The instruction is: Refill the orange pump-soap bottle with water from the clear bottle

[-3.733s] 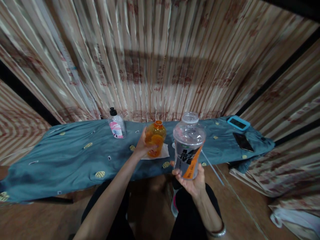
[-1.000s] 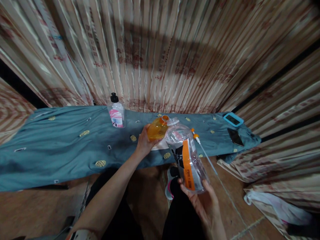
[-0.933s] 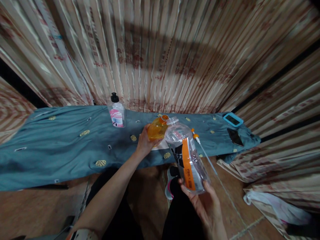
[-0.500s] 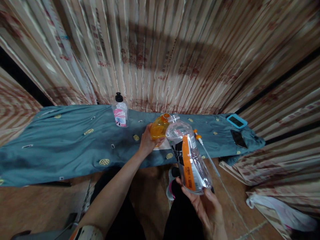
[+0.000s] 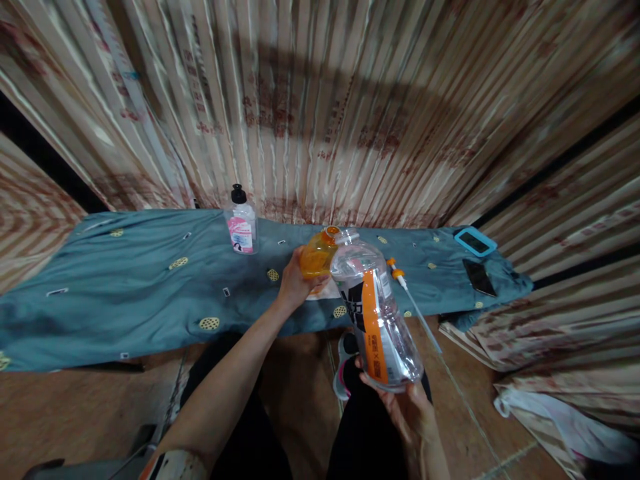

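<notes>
My left hand [image 5: 295, 283] is wrapped round a small amber bottle [image 5: 316, 257] with an orange mouth, tilted to the right. From below, my right hand [image 5: 407, 410] grips the base of a large clear plastic bottle [image 5: 377, 320] with an orange, silver and black label. The clear bottle leans up and left, its open neck close beside the amber bottle's mouth; whether they touch, I cannot tell. Right of the clear bottle lies a pump head [image 5: 397, 272], orange and white, its long tube reaching past the bench edge. Part of a pale sheet [image 5: 326, 291] shows under my left hand.
A blue-green patterned cloth [image 5: 150, 287] covers the narrow bench. On it stand a clear bottle with a black cap [image 5: 241, 223] at the left, and a blue-framed device [image 5: 475, 241] and a black phone [image 5: 479, 277] at the right. A pleated curtain [image 5: 320, 120] hangs behind.
The base of the clear bottle and my right hand have shifted very slightly left and down. My left hand and the amber bottle stay almost in place.
</notes>
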Motion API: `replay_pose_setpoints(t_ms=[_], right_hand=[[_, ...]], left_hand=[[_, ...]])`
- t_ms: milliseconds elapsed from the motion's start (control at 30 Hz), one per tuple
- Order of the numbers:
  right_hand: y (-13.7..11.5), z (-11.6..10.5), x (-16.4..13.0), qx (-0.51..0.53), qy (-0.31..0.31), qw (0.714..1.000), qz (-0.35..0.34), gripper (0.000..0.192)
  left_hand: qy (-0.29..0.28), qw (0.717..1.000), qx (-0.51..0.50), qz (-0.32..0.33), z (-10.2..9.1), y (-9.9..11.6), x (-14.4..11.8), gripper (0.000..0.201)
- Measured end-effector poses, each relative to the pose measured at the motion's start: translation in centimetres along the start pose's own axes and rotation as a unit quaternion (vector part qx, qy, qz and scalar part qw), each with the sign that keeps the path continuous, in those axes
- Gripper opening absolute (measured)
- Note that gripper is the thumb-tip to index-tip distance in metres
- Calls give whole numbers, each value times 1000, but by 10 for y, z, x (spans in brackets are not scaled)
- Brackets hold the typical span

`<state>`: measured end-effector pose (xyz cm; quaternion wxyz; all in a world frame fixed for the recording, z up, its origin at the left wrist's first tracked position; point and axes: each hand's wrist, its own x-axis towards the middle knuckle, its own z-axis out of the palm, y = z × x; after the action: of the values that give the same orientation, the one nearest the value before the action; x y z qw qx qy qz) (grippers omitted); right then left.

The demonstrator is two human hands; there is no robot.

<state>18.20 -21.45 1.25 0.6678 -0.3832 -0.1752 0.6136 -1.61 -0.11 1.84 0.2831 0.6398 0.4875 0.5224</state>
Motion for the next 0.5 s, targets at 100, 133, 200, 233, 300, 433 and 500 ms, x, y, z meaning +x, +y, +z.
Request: replay_pose_setpoints(t_ms=[100,133,200,233,300,433,500], right_hand=[[-2,-2,-1,-18,-15,1000,6,51],[-3,0,-1,-22,-17,1000,8,51],[-7,4,-2,-24,-14,1000,8,50],[-7,6,-2,-22,-9,1000,7,48],[-8,7,-2,-20,-5,1000,-2,49],[-6,7,-2,-30,-7,1000,-2,59],[-8,10,-5,-39,6,999,-7,60]], left_hand=[[1,1000,10,1,-1,1,0,60],[0,1000,11,3,-1,2,0,59],[-2,1000,12,6,-1,3,0,57],[-4,1000,12,6,-1,4,0,57],[-5,1000,8,-2,-1,5,0,57],[-8,1000,-1,-21,0,6,1,58],[-12,1000,-8,-24,0,6,2,59]])
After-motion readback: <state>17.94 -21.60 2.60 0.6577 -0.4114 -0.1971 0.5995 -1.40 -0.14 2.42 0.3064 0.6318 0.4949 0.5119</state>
